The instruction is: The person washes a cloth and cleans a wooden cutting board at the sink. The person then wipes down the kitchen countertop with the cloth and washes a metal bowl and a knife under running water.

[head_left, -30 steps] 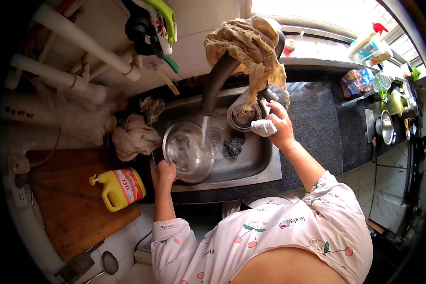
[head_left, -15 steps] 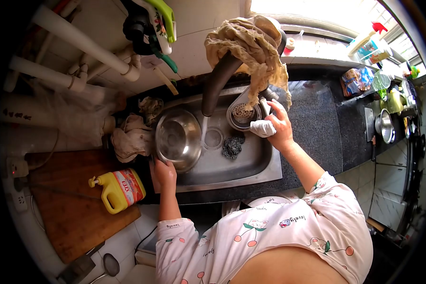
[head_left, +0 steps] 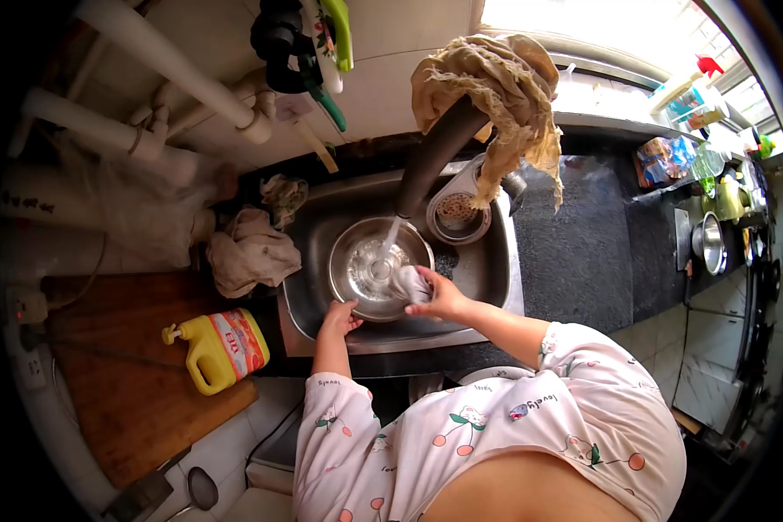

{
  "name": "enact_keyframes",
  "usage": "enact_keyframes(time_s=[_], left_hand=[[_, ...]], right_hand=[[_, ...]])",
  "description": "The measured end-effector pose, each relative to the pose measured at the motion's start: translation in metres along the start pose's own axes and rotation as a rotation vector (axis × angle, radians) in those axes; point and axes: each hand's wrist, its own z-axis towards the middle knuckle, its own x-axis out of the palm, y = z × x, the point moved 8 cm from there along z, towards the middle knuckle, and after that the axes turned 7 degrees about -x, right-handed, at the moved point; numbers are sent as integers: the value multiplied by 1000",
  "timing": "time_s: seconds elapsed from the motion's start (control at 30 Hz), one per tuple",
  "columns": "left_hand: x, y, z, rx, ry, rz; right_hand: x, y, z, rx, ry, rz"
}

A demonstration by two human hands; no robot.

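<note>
A steel bowl point(head_left: 357, 270) sits in the sink point(head_left: 487, 300) under the faucet point(head_left: 437, 152), and running water falls into it. My left hand point(head_left: 340, 318) grips the bowl's near rim, fingers bent over the edge. At the bowl's right side my right hand point(head_left: 442, 294) holds a white cloth point(head_left: 409, 285), bunched up over the rim. A round strainer basket point(head_left: 457, 216) stands at the sink's back right. The dark scouring pad point(head_left: 446, 264) shows only in part behind the bowl. Over the faucet hangs a ragged beige cloth point(head_left: 496, 96).
Left of the sink lie a crumpled cloth point(head_left: 250, 252), a cutting board point(head_left: 130, 365) and a yellow pump bottle point(head_left: 220, 350). The dark counter point(head_left: 583, 248) runs right, with a cleaver point(head_left: 682, 237) and a metal bowl point(head_left: 713, 244) farther along. White pipes point(head_left: 174, 74) cross the upper left.
The bowl has moved right and lies level under the stream again. My right hand has come from the faucet side to the bowl, bringing the white cloth. The view has shifted slightly.
</note>
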Motion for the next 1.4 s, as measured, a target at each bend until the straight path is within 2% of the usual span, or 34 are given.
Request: enact_keyframes(time_s=[0.07, 0.1, 0.13, 0.17, 0.2, 0.23, 0.3, 0.33, 0.37, 0.4, 0.43, 0.47, 0.5, 0.57, 0.63, 0.7, 0.73, 0.87, 0.9, 0.93, 0.97, 1.0, 1.03, 1.07, 1.1, 1.13, 1.17, 1.23, 1.33, 1.4], left_hand=[[-6, -3, -1, 48, -140, 60], [-5, -6, -6, 73, -208, 93], [-6, -23, -17, 255, -369, 268], [-21, -35, -2, 443, -943, 583], [-3, -50, -45, 639, -960, 447], [18, -67, -91, 832, -970, 306], [48, -70, -44, 908, -334, -511], [69, -68, -20, 745, -42, -768], [95, -70, -7, 559, 260, -998], [106, -71, -6, 434, 189, -1008], [106, -74, 30, 475, 242, -884], [106, -74, 41, 460, 290, -887], [111, -77, 38, 442, 337, -889], [112, -67, 42, 354, 285, -1011], [112, -68, 41, 377, 292, -968], [114, -67, 25, 361, 254, -925], [115, -66, 32, 341, 391, -929], [98, -61, 100, 337, 442, -789], [110, -66, 79, 382, 624, -681], [108, -63, 66, 386, 626, -709], [111, -60, 21, 389, 629, -734], [117, -58, -24, 388, 637, -755], [125, -58, -44, 384, 650, -774], [124, -58, -28, 476, 695, -697], [111, -50, 14, 433, 678, -746], [107, -42, 29, 400, 647, -766], [107, -39, 32, 372, 611, -780], [104, -29, 38, 319, 542, -785], [107, -20, 43, 248, 457, -779], [108, -15, 47, 204, 401, -778]], right_hand=[[3, -26, 23, 15, -82, -193], [0, -29, 30, 11, -185, -140], [1, -37, 38, 52, -207, 97], [2, -38, 47, 90, -227, 334], [12, -40, 56, 177, -264, 708], [21, -38, 65, 227, -267, 893], [43, -48, 88, 366, -389, 1133], [57, -60, 106, 351, -393, 1292], [72, -70, 122, 311, -300, 1325], [76, -72, 124, 364, -364, 1291], [77, -74, 125, 415, -432, 1257], [81, -79, 130, 413, -409, 1345], [80, -90, 131, 457, -518, 1331], [86, -102, 135, 478, -487, 1315], [79, -83, 122, 440, -562, 1358], [87, -95, 128, 465, -519, 1337], [87, -96, 126, 476, -512, 1314], [93, -98, 126, 453, -485, 1233], [94, -99, 127, 432, -480, 1231], [99, -102, 126, 462, -480, 1287], [114, -113, 130, 526, -526, 1494], [128, -128, 136, 527, -466, 1510], [141, -142, 142, 527, -404, 1524], [154, -155, 148, 526, -341, 1535], [136, -109, 110, 575, -343, 1409], [129, -97, 109, 327, -213, 1223], [121, -107, 113, 192, -200, 707], [105, -90, 92, 68, -290, 492], [89, -62, 76, -249, -311, -162], [87, -55, 72, -334, -214, -195]])
